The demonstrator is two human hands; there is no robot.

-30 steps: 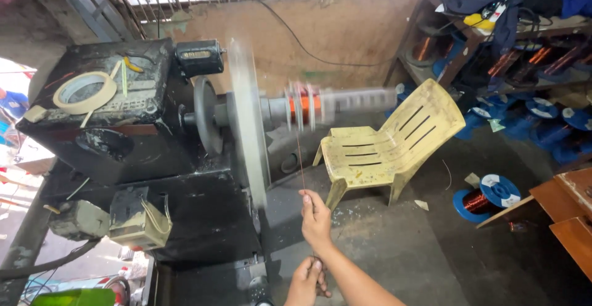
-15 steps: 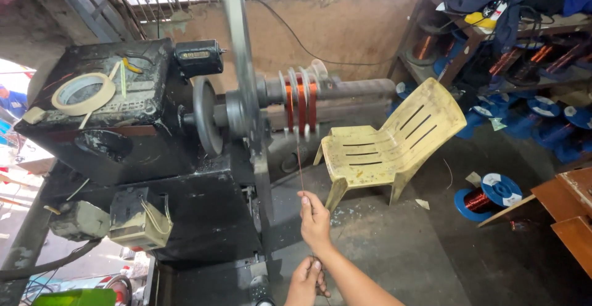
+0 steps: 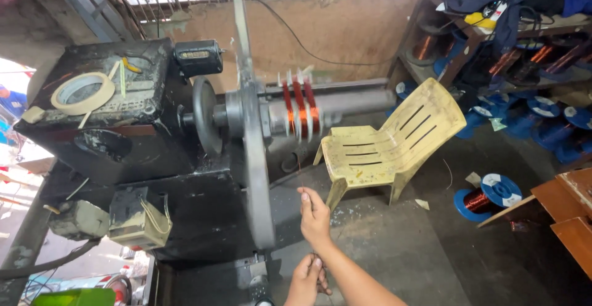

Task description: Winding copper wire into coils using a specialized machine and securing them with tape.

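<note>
A black winding machine (image 3: 117, 127) carries a horizontal shaft with copper wire coils (image 3: 301, 110) between white dividers. A long flat grey bar (image 3: 254, 158) stands almost upright on the shaft in front of a dark wheel (image 3: 205, 116). My right hand (image 3: 315, 217) is raised below the coils, fingers pinched on a thin wire that runs up toward them. My left hand (image 3: 306, 279) sits lower, near the frame's bottom edge, closed on the same wire. The wire itself is barely visible.
A yellow plastic chair (image 3: 394, 142) stands right of the shaft. A blue spool of copper wire (image 3: 487, 196) lies on the floor, with more blue spools (image 3: 555, 127) and shelves at the back right. A tape roll (image 3: 82, 93) rests on the machine top. Wooden boards (image 3: 570, 213) are at right.
The flat bar on the shaft was a spinning blur one second ago and now shows sharp and nearly upright. Both hands stay in about the same place on the wire.
</note>
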